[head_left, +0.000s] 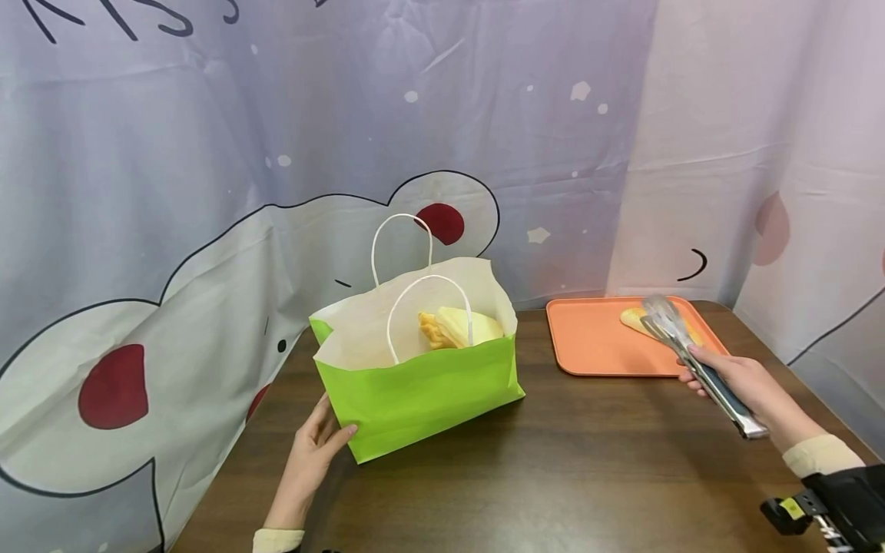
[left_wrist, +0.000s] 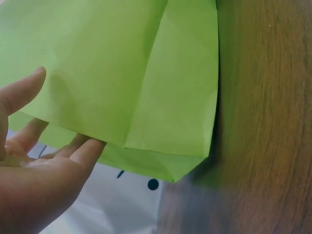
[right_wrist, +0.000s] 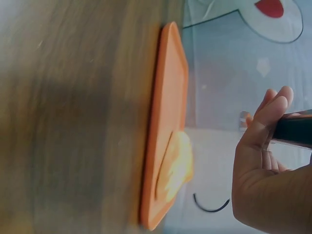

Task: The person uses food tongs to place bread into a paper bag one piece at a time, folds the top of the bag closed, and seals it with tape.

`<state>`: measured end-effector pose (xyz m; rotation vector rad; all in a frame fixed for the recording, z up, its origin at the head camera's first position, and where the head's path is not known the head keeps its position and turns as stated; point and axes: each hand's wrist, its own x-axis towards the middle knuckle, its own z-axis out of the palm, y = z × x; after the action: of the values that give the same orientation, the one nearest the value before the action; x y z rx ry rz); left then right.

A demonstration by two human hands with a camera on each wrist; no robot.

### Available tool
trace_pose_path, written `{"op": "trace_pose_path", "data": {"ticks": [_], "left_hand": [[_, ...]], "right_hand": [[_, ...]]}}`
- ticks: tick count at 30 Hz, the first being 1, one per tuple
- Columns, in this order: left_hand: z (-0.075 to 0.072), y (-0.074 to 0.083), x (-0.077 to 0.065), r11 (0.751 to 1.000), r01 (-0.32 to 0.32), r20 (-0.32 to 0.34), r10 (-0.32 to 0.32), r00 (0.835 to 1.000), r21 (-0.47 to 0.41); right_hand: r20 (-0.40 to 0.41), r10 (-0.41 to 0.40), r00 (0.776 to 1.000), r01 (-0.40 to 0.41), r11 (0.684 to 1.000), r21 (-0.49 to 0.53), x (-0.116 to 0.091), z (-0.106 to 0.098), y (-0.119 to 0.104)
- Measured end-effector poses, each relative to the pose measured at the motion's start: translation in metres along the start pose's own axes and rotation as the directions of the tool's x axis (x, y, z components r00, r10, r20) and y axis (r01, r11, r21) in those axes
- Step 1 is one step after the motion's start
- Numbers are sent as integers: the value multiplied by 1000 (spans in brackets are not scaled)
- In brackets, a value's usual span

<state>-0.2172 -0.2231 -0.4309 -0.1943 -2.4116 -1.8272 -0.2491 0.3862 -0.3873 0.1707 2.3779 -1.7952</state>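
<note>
A bright green paper bag (head_left: 429,388) with a white inside and two white loop handles stands at the middle left, its top wide apart. Pieces of bread or pastry (head_left: 456,329) show inside it. My left hand (head_left: 313,453) holds the bag's near left corner, thumb on the front and fingers (left_wrist: 87,152) around the side edge. My right hand (head_left: 743,388) grips metal tongs (head_left: 715,384) with dark handles. In the head view their tips overlap a flat golden bread (head_left: 634,319) on the orange tray (head_left: 588,338). The right wrist view shows this bread (right_wrist: 175,165) too.
The dark wooden table (head_left: 553,476) carries the bag and the tray, which lies at the back right. A printed cloth (head_left: 332,100) hangs close behind the table's back edge and along its sides. A black wrist device (head_left: 843,499) sits on the right forearm.
</note>
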Motion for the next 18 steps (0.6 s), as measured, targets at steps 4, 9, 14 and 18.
{"op": "trace_pose_path", "data": {"ticks": [4,9,14,18], "left_hand": [[0,-2,0,1000,-6,1,6,1000,-10],[-1,-3,0,1000,-9,-1,9,1000,-6],[-1,-2,1,1000,-1,-3,1,1000,-12],[0,-2,1,1000,-9,-8,9,1000,-30]], "right_hand": [[51,83,995,-84,996,21,1,-9,11],[191,126,974,-152,979,132,7,-22,29],[406,69,911,-209,927,312,15,-33,46],[513,11,858,-263,868,421,23,-37,55]]}}
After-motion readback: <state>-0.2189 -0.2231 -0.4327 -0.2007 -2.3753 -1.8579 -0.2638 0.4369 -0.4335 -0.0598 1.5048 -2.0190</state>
